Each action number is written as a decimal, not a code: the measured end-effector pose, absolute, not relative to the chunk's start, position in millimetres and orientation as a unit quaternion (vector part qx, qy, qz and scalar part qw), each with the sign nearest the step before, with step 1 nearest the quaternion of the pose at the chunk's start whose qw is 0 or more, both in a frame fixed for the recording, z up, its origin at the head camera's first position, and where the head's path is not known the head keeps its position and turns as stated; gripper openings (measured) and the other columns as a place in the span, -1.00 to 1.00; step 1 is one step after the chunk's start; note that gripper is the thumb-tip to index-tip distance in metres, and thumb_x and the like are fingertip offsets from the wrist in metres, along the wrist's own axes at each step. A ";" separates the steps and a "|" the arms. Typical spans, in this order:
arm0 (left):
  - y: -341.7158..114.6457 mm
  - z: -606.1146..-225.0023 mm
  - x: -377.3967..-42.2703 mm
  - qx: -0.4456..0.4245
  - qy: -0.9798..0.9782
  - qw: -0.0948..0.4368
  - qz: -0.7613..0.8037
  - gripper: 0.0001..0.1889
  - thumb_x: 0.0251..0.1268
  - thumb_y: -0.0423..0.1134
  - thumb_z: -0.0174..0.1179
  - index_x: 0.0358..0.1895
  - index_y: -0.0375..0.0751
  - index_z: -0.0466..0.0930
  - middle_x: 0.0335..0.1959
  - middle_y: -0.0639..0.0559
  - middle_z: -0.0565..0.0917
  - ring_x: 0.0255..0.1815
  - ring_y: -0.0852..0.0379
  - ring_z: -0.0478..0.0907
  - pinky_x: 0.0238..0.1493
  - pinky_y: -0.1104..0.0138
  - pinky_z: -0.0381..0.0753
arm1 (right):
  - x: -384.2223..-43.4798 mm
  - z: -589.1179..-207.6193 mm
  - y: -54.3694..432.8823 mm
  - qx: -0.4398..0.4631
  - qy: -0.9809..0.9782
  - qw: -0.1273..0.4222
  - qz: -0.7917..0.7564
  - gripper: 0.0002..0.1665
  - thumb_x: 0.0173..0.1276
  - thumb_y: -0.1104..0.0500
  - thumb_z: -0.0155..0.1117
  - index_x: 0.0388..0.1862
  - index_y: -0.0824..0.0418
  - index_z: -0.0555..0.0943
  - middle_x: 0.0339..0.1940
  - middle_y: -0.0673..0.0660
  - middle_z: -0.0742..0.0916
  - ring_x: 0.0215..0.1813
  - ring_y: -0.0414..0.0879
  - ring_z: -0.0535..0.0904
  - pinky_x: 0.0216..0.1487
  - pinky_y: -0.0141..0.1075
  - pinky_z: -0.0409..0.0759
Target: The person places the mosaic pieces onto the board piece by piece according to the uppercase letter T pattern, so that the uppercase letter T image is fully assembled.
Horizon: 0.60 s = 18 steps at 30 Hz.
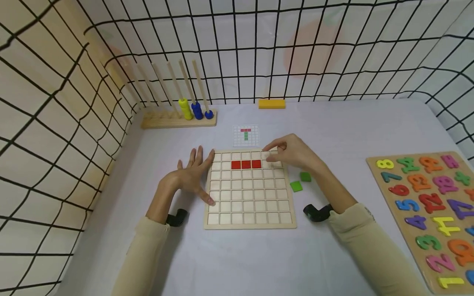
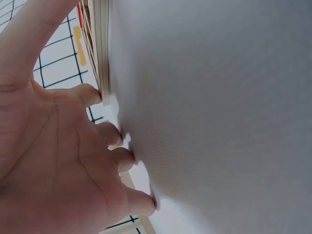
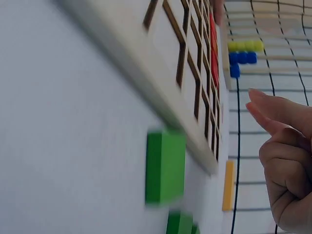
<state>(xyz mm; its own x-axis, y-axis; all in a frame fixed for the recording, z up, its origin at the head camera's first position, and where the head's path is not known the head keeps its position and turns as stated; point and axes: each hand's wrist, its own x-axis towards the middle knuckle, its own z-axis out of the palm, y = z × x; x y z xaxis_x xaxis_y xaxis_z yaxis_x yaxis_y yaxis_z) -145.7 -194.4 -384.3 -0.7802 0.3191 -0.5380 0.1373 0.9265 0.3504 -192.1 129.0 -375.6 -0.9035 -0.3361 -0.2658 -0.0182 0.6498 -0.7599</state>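
Here's the left hand, fingers spread wide and gripping nothing, braced along the left edge of the gridded wooden board at mid-table, where three red tiles sit side by side in the second row from the far edge. Over at the board's far right corner, the right hand hovers with thumb and forefinger slightly apart and no tile visible between them, the grasp looking released! Green tiles lie loose just beyond the right edge, while the pattern card rests just past the far edge.
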 end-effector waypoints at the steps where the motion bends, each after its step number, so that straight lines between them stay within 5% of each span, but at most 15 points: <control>1: -194.1 -384.5 -146.0 0.123 0.932 0.308 0.146 0.66 -0.28 0.23 0.70 0.69 0.02 -0.55 0.64 -0.26 -0.70 0.66 -0.28 -0.77 0.50 -0.49 -0.53 | -190.7 -374.4 137.1 -0.097 0.891 0.194 -0.399 -0.61 0.28 0.12 0.53 0.09 0.13 0.78 -0.63 -0.04 0.27 -0.48 -0.10 0.20 -0.41 -0.31 0.12; 18: -195.3 -385.8 -145.2 0.120 0.931 0.307 0.154 0.67 -0.31 0.26 0.69 0.69 0.01 -0.54 0.64 -0.27 -0.70 0.66 -0.30 -0.77 0.48 -0.51 -0.53 | -177.2 -379.6 229.9 -0.067 0.894 0.228 -0.381 -0.49 0.23 0.17 0.54 0.18 0.22 0.72 -0.69 -0.08 0.30 -0.53 -0.19 0.21 -0.33 -0.26 0.18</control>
